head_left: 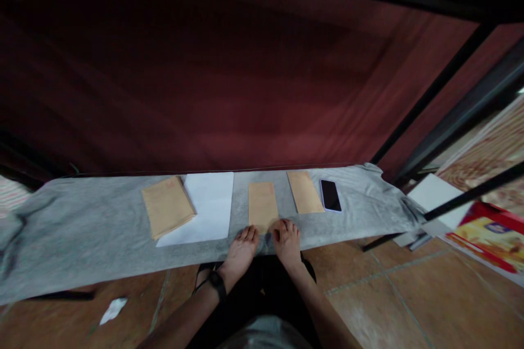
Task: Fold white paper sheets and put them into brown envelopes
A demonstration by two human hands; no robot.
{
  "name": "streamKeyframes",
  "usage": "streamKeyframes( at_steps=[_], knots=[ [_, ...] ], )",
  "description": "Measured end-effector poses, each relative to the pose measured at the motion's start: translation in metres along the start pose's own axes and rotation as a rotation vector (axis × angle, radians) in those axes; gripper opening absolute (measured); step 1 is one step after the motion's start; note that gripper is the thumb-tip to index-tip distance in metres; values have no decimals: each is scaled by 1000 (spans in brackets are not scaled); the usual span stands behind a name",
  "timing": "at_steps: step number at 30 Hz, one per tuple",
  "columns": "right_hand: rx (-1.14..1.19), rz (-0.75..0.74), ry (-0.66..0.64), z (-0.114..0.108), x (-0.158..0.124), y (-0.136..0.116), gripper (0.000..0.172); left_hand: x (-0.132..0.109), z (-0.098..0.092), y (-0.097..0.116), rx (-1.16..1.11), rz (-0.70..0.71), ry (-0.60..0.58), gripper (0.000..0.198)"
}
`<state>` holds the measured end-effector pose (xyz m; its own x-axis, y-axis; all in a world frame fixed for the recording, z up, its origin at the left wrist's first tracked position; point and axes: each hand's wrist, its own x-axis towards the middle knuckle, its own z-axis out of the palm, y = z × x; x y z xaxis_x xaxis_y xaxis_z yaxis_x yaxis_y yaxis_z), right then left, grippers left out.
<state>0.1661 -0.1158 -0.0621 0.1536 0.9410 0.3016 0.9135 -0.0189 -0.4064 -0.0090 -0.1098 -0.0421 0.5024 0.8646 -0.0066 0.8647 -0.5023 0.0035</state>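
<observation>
A brown paper envelope [262,204] lies upright in front of me on the grey cloth. My left hand [242,248] is at its near left corner, fingers closed together on the edge. At the near right corner is my right hand [286,237], its fingers curled in and the thumb side against the paper. Between the hands the envelope's near end looks slightly blurred. A second brown envelope [305,192] rests to the right, a little tilted. To the left, a stack of brown envelopes [167,206] partly covers white paper [210,204].
A phone [331,195] with a dark screen lies right of the second envelope. The grey cloth [82,229] covers a narrow bench before a dark red panel [245,92]. A red and yellow box [491,237] is at far right, and crumpled white paper [113,310] lies on the tiled floor.
</observation>
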Motion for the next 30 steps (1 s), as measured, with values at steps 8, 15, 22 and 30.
streamKeyframes(
  at_steps=[8, 15, 22, 30],
  knots=[
    [937, 370, -66, 7, 26, 5, 17, 9, -21, 3, 9, 33, 43, 46],
    [1210, 503, -103, 14, 27, -6, 44, 9, -6, -4, -605, -178, 264, 34],
    [1533, 573, -116, -11, 29, -11, 55, 12, -11, -6, -1725, -751, 255, 36],
    [1740, 623, -213, -28, 11, -29, 34, 18, -21, 10, -2148, -714, 160, 22]
  ],
)
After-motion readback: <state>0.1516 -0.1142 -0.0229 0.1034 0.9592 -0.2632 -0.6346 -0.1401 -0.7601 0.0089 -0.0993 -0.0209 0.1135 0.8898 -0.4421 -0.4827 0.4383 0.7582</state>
